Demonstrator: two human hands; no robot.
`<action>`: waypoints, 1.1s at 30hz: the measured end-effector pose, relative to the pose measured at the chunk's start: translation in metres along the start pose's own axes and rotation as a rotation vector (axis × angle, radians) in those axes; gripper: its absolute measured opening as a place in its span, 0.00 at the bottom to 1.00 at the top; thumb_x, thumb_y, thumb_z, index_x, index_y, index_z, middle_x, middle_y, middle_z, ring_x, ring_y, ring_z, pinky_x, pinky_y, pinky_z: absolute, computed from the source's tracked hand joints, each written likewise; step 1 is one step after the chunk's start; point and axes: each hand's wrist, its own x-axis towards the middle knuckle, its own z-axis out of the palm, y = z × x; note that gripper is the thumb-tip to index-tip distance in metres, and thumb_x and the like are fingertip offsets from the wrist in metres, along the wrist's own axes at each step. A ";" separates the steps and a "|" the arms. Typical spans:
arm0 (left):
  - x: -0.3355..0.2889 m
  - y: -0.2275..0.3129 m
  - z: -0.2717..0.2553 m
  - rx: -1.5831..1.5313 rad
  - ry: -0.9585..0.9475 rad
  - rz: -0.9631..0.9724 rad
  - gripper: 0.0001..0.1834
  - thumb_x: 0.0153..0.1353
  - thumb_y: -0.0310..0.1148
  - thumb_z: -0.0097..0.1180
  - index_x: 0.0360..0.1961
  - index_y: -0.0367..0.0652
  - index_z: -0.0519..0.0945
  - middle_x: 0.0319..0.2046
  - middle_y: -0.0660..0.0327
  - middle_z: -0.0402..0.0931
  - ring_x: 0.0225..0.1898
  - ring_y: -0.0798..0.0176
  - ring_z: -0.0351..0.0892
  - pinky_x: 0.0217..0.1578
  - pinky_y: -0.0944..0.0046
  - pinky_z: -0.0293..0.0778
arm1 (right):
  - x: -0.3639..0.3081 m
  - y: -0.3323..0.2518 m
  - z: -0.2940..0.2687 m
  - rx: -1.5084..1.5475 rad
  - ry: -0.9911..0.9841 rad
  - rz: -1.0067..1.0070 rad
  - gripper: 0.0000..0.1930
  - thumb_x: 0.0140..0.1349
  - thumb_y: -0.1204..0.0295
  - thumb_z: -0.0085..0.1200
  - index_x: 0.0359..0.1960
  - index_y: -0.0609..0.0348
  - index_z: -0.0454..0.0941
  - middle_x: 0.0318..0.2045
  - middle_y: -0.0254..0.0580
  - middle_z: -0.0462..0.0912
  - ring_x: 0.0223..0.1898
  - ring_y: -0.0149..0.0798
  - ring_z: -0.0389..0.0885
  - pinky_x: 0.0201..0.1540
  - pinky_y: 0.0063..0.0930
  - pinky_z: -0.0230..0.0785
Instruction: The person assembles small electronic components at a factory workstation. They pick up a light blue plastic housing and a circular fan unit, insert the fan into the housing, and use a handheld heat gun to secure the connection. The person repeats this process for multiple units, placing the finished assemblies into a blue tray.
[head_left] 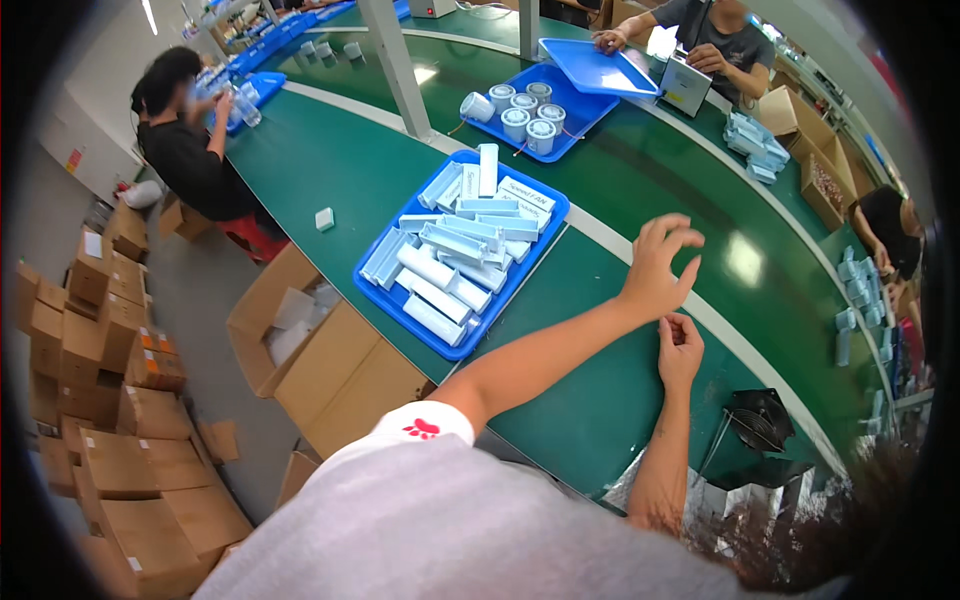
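My left hand (660, 265) reaches over the pale edge strip of the green table, its fingers spread and nothing in them. Just below it is my right hand (680, 352), with fingers curled in toward the thumb; whether something small is between them I cannot make out. To the left of both hands, a blue tray (452, 353) holds a heap of long pale-blue and white plastic housings (455, 243), some bearing print. Neither hand touches the tray.
A black fan (760, 418) stands right of my right forearm. Across the green conveyor (640, 170), another blue tray (580, 140) holds several round white parts; a person works behind it. A small white block (324, 219) lies beyond my tray. Open cartons (350, 385) stand left.
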 end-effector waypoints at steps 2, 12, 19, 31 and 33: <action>-0.025 -0.004 -0.020 0.004 -0.008 0.048 0.14 0.57 0.26 0.63 0.46 0.47 0.81 0.52 0.54 0.75 0.55 0.46 0.72 0.58 0.49 0.67 | 0.002 -0.007 0.005 0.006 -0.019 0.032 0.04 0.65 0.76 0.61 0.38 0.64 0.84 0.28 0.30 0.82 0.29 0.22 0.76 0.34 0.18 0.70; -0.054 -0.079 -0.025 -0.298 0.392 -0.526 0.12 0.66 0.21 0.56 0.46 0.41 0.67 0.31 0.64 0.69 0.29 0.71 0.71 0.32 0.69 0.70 | 0.177 -0.071 0.136 0.082 -0.438 0.128 0.13 0.64 0.73 0.56 0.49 0.63 0.82 0.34 0.40 0.86 0.32 0.31 0.82 0.37 0.27 0.76; -0.051 -0.092 -0.022 -0.425 0.465 -0.640 0.08 0.68 0.22 0.52 0.45 0.39 0.66 0.35 0.59 0.71 0.30 0.67 0.74 0.33 0.64 0.72 | 0.240 -0.073 0.256 0.170 -0.555 0.518 0.12 0.71 0.68 0.56 0.48 0.65 0.78 0.36 0.49 0.85 0.34 0.37 0.87 0.34 0.26 0.83; -0.040 -0.092 -0.031 -0.487 0.474 -0.668 0.08 0.69 0.23 0.52 0.46 0.40 0.67 0.37 0.62 0.71 0.35 0.74 0.71 0.36 0.72 0.69 | 0.274 -0.010 0.203 0.509 -0.096 0.509 0.14 0.74 0.68 0.49 0.44 0.72 0.75 0.35 0.52 0.84 0.31 0.43 0.88 0.31 0.31 0.87; -0.040 -0.096 -0.032 -0.518 0.464 -0.697 0.08 0.69 0.22 0.52 0.46 0.41 0.67 0.37 0.63 0.70 0.35 0.74 0.70 0.35 0.72 0.69 | 0.275 0.003 0.162 0.432 -0.012 0.488 0.13 0.75 0.67 0.49 0.43 0.70 0.75 0.32 0.49 0.84 0.26 0.38 0.86 0.24 0.25 0.82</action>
